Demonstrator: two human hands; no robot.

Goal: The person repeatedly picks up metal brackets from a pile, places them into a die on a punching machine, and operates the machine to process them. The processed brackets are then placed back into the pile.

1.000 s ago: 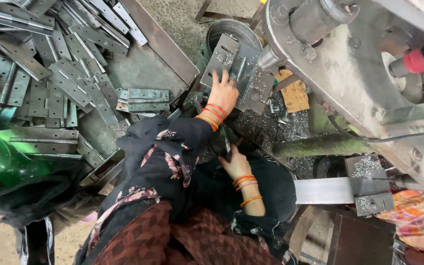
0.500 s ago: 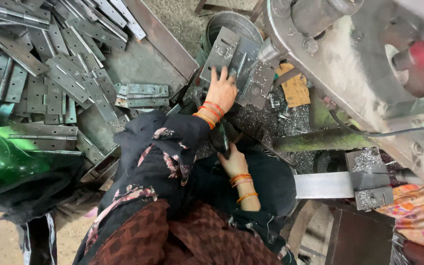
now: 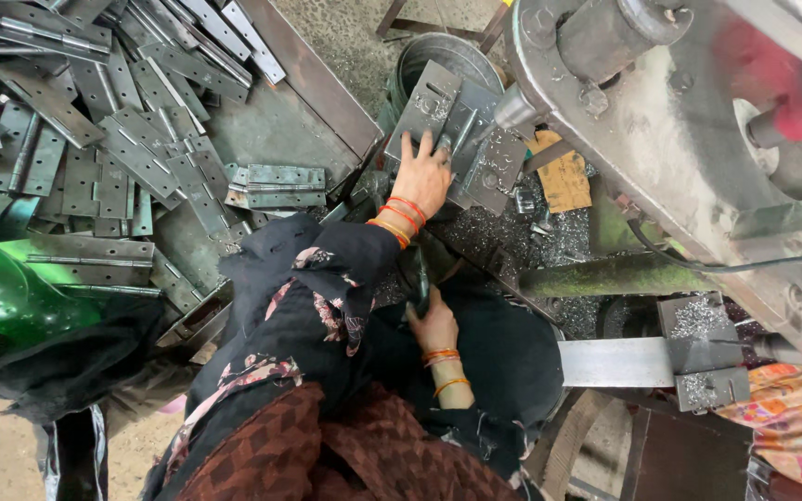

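Your left hand [image 3: 422, 176] lies flat on the grey metal hinge plate [image 3: 438, 116] under the machine head [image 3: 661, 121], far and to the right of middle, with its fingers [image 3: 420, 148] spread and pressing down on the plate's near edge. The plate rests on the worktop [image 3: 512, 237], which is strewn with metal shavings. Your right hand [image 3: 435, 325] sits nearer, low in your lap, its fingers curled around a dark, narrow tool [image 3: 420, 278] that stands roughly upright; how tightly they close I cannot tell. Orange bangles [image 3: 399, 215] ring both wrists. Far to the left, a heap of loose hinges [image 3: 95, 121] fills a shallow metal tray [image 3: 317, 83]. A green plastic object [image 3: 2, 288] sits at the left edge.
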